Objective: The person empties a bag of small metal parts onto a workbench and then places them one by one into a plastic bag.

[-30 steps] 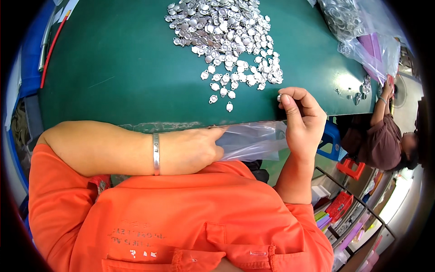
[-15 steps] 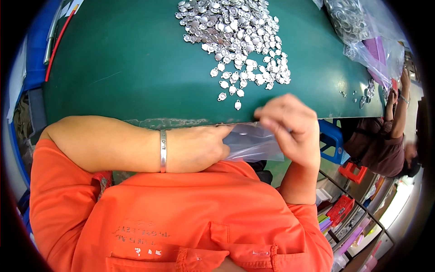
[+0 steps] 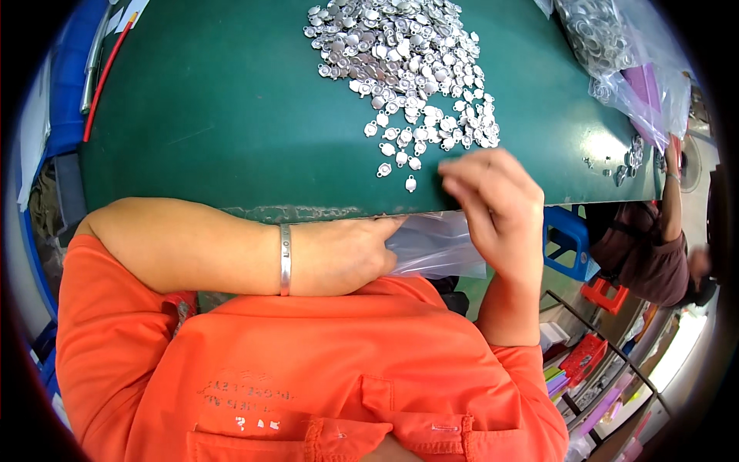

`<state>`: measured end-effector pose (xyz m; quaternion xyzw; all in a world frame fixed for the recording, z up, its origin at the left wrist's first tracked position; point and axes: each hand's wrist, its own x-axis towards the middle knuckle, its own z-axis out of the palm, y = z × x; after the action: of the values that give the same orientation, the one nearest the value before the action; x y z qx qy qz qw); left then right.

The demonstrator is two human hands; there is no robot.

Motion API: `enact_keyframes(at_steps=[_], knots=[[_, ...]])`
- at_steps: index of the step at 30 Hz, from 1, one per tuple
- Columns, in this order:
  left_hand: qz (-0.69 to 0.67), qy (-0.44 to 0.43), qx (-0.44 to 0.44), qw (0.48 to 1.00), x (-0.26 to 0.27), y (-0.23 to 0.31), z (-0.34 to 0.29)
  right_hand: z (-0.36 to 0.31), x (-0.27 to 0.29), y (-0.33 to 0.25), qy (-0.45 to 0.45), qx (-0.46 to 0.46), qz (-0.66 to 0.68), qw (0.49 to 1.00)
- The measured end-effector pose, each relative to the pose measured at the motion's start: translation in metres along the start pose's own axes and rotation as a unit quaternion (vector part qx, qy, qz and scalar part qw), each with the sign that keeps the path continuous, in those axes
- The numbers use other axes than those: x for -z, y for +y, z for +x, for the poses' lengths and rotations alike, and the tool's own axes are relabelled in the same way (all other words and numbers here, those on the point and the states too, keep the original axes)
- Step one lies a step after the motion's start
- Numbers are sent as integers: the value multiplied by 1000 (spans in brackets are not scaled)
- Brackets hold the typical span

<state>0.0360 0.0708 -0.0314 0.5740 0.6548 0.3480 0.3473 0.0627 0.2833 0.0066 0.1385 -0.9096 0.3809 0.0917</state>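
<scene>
My left hand [image 3: 356,248] is at the table's near edge with its index finger stretched along it. It is closed on a clear plastic bag [image 3: 439,242], which hangs just below the edge. My right hand [image 3: 496,192] hovers over the bag's right side, its fingers bent and their tips blurred. Whether it holds anything cannot be made out. Small silver metal charms [image 3: 400,58], each with a little loop, lie in a large heap beyond my hands. Several loose ones trail toward me, and a single charm [image 3: 410,183] lies nearest the edge.
The table [image 3: 200,115] has a green top. A red pencil [image 3: 108,81] lies at its left. Clear bags of metal parts [image 3: 596,35] and a small group of metal pieces [image 3: 633,158] are at the right. Beyond sit a blue stool [image 3: 564,245] and another person [image 3: 643,258].
My right hand has shifted slightly over the bag, fingers still bent. My left hand keeps its hold on the bag. The view has moved a little; the charms lie as before.
</scene>
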Motion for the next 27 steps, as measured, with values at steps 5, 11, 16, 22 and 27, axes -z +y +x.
enact_keyframes(at_steps=[5,11,16,22,27], knots=[[3,-14,1,1000,3,0,2,15,-20,10,82,-16,-86,993],[6,-19,0,1000,2,0,1,-7,-8,7,184,-166,123,961],[-1,1,-6,1000,0,-1,0,-16,11,6,-16,-25,104,994],[19,-3,-3,1000,1,-1,1,-6,-15,8,95,-42,-30,994],[14,-14,6,1000,1,-1,2,-13,-14,12,101,-26,-46,994]])
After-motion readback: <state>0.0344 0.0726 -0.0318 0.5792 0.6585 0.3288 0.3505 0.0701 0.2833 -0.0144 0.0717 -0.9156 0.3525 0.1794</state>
